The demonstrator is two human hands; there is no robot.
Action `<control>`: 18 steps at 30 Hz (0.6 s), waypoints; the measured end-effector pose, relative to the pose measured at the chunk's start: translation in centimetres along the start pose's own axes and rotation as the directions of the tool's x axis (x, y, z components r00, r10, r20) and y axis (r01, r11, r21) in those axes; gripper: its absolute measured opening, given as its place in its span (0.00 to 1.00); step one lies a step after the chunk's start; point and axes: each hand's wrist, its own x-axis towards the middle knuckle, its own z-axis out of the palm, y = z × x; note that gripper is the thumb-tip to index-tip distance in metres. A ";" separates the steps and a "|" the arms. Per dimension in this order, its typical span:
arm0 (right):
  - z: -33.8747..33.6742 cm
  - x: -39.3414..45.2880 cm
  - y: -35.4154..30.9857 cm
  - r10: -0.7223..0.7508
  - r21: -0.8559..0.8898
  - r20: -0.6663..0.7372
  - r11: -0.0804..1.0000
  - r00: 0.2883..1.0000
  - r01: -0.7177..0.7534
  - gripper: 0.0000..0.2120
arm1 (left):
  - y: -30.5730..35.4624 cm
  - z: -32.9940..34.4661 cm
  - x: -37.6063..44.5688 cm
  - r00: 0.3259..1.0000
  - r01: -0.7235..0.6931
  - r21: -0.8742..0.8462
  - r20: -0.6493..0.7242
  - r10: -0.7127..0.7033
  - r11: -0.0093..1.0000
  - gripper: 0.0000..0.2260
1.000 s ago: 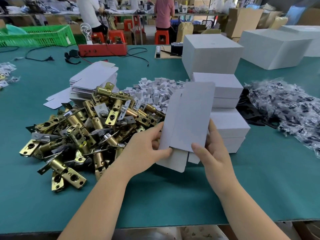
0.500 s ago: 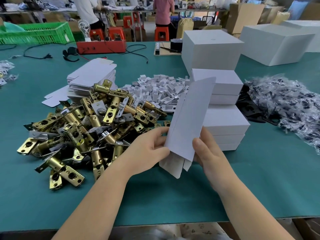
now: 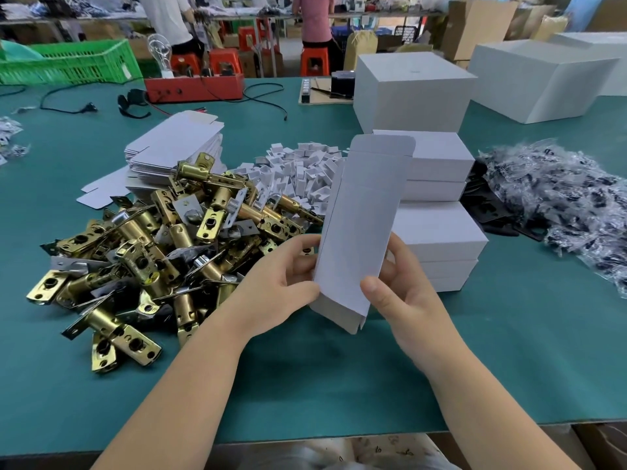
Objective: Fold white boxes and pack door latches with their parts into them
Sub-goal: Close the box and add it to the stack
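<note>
I hold a white box blank (image 3: pixel 359 228) upright over the green table (image 3: pixel 339 374), partly squared into a sleeve with its top flap open. My left hand (image 3: pixel 281 283) grips its lower left edge. My right hand (image 3: pixel 403 290) grips the lower right edge, thumb on the front face. A heap of brass door latches (image 3: pixel 163 252) lies to the left. Behind it sits a stack of flat white blanks (image 3: pixel 176 147). Small white folded inserts (image 3: pixel 298 171) are piled at the middle.
Stacked white boxes (image 3: pixel 437 232) stand just right of my hands, larger white boxes (image 3: pixel 412 93) behind. Clear bags of dark parts (image 3: pixel 570 205) and black plates (image 3: pixel 488 208) lie at right. A red box (image 3: pixel 193 88), cables and a green crate (image 3: pixel 64 61) sit far back.
The flat blank has been turned and pushed open into a sleeve shape, and it stands more upright. Both hands have shifted their grip to its lower edges.
</note>
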 end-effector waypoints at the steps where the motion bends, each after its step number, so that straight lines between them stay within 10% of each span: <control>1: 0.0 0.0 0.0 0.008 -0.010 0.020 1.000 1.000 -0.008 0.49 | 0.0 -0.1 0.0 1.000 0.003 -0.047 0.029 -0.001 0.999 0.28; 8: 0.0 -0.2 -0.2 0.010 0.013 0.023 1.000 1.000 -0.010 0.46 | 0.1 0.0 0.2 1.000 -0.020 -0.194 0.017 0.024 0.981 0.24; 18: -0.1 -0.1 0.1 0.066 -0.014 -0.153 0.997 0.986 -0.069 0.17 | 0.8 -0.1 -0.3 0.999 -0.037 -0.270 0.023 0.044 0.962 0.08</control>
